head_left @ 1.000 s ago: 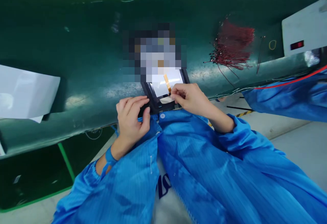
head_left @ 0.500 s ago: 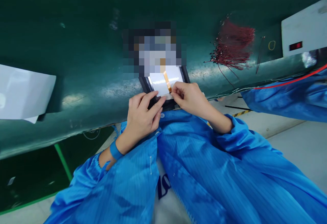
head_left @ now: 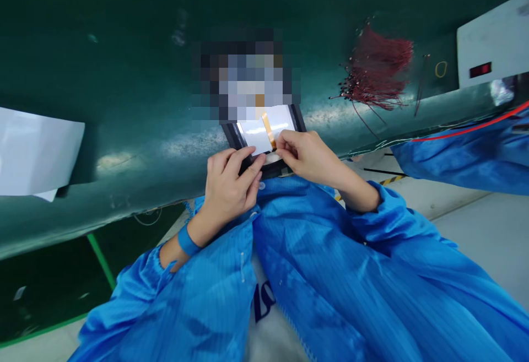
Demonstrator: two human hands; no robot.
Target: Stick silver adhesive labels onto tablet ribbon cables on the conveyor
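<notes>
A white panel (head_left: pixel 250 137) lies in a black frame (head_left: pixel 298 117) at the table's near edge, its upper part hidden by a pixelated patch. Down the panel runs an orange flat ribbon cable (head_left: pixel 268 129). My left hand (head_left: pixel 231 183) rests at the panel's lower left, fingers apart and fingertips on the frame and panel edge. Thumb and forefinger of my right hand (head_left: pixel 303 152) are pinched together beside the cable's lower end. Whatever is between those fingertips is too small to make out. Below the cable end, a pale strip (head_left: pixel 271 157) shows between the hands.
A bundle of dark red wires (head_left: pixel 382 70) lies on the green table mat (head_left: pixel 136 75) at right, with a yellow rubber band (head_left: pixel 441 69) beyond it. White sheets (head_left: pixel 37 152) are at left, a white box (head_left: pixel 483 42) far right. Another person's blue sleeve (head_left: pixel 467 163) appears at right.
Both hands stay nearly in place at the panel's lower edge, with only slight finger movement. The whole view has shifted a little.
</notes>
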